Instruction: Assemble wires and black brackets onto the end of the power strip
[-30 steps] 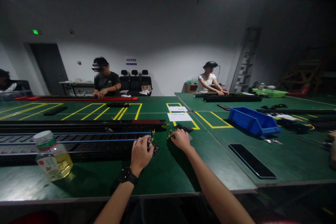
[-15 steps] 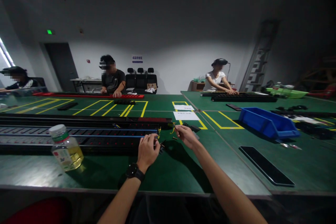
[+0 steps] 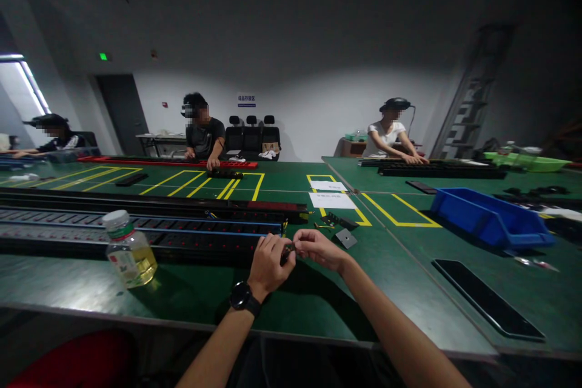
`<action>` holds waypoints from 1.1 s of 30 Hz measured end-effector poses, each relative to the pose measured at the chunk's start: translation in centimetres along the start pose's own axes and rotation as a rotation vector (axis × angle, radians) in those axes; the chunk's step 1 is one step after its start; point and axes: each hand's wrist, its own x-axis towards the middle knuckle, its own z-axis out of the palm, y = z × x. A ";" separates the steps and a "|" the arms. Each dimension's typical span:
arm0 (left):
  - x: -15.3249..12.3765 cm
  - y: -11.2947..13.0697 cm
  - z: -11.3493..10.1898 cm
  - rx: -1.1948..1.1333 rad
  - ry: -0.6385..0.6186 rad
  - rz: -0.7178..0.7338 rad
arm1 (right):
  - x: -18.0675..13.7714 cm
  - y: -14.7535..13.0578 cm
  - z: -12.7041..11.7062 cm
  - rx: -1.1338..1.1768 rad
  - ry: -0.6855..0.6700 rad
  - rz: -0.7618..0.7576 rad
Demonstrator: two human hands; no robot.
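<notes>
My left hand (image 3: 270,265), with a watch on its wrist, is closed round a small dark part (image 3: 287,253) at the right end of the long black rails (image 3: 200,244). Most of that part is hidden by the fingers. My right hand (image 3: 319,250) meets it from the right, thumb and finger pinched together; what lies in the pinch is too small to make out. Thin blue strips run along the rails, and a bit of yellow wire (image 3: 285,228) shows at their end. Just beyond my right hand lies a grey square plate (image 3: 345,239).
A bottle of yellow liquid (image 3: 130,253) stands by the rails. To the right are a blue bin (image 3: 491,221) and a dark tablet-like slab (image 3: 486,297). Paper sheets (image 3: 333,200) lie ahead on the green table (image 3: 386,279). Three people sit at work farther off.
My right hand has come left and down from the yellow wire to the dark part at my left hand. The grey plate now shows in full. The view has shifted slightly left.
</notes>
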 end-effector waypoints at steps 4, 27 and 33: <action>0.0 0.0 0.0 -0.014 -0.015 0.018 | -0.1 -0.2 0.2 0.020 0.017 0.006; 0.0 -0.1 0.2 -0.093 0.012 -0.002 | 0.3 0.4 0.2 0.023 0.051 0.035; 0.0 -0.2 0.2 -0.097 0.009 -0.015 | 0.3 0.3 0.4 -0.003 0.069 0.064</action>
